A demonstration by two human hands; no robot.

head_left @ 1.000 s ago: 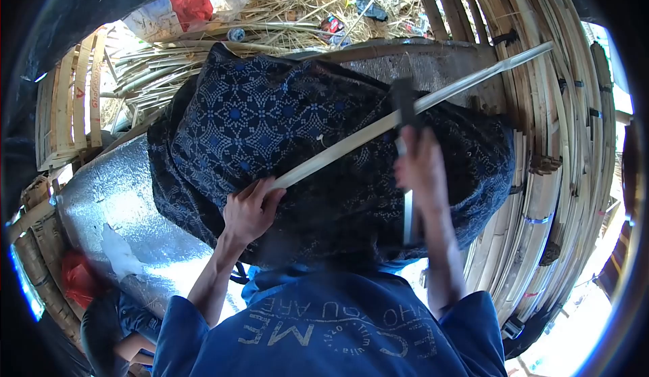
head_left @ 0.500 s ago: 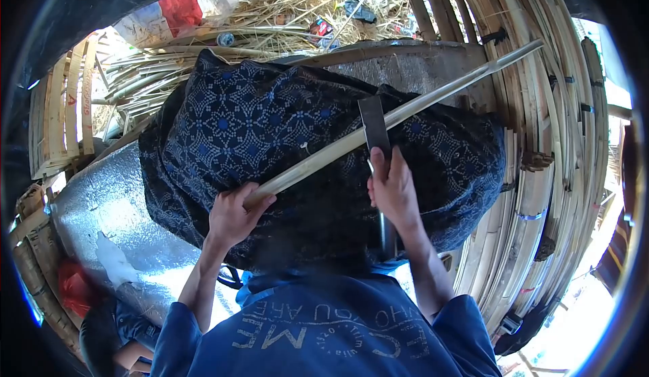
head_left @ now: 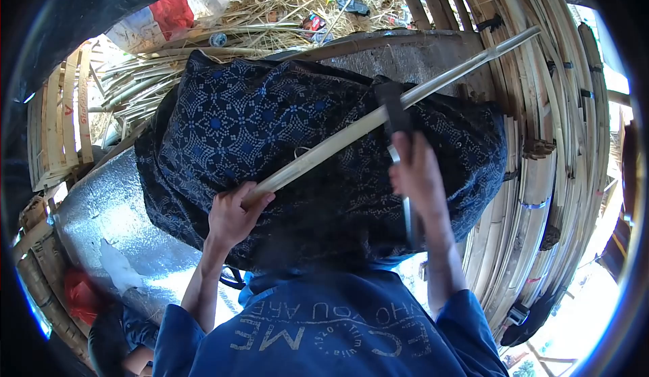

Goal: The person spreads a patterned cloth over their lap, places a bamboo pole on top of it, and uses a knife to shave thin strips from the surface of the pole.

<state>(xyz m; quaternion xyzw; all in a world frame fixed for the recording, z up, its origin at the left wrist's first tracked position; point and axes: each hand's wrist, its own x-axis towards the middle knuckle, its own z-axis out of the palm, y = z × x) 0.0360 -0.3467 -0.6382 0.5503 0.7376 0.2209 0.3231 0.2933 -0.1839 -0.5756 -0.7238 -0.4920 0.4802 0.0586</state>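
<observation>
A long pale bamboo strip (head_left: 331,147) slants across my lap, rising to the far right. Its near end is in my left hand (head_left: 233,215), with the fingers wrapped around it. My right hand (head_left: 418,174), slightly blurred, is closed on a knife (head_left: 394,110) with a broad dark blade. The blade crosses the strip a little right of its middle, and a shiny shaft runs down below my fist. Beneath the strip, a dark blue patterned cloth (head_left: 223,120) covers my legs.
Bundled bamboo strips (head_left: 541,174) stand along the right side. Bamboo shavings (head_left: 284,15) and litter lie beyond my knees. A silvery sheet (head_left: 94,201) spreads at the left. Another person (head_left: 111,336) is partly visible at lower left.
My right hand has moved the knife to the right along the bamboo strip. My left hand keeps its hold at the near end, almost unmoved.
</observation>
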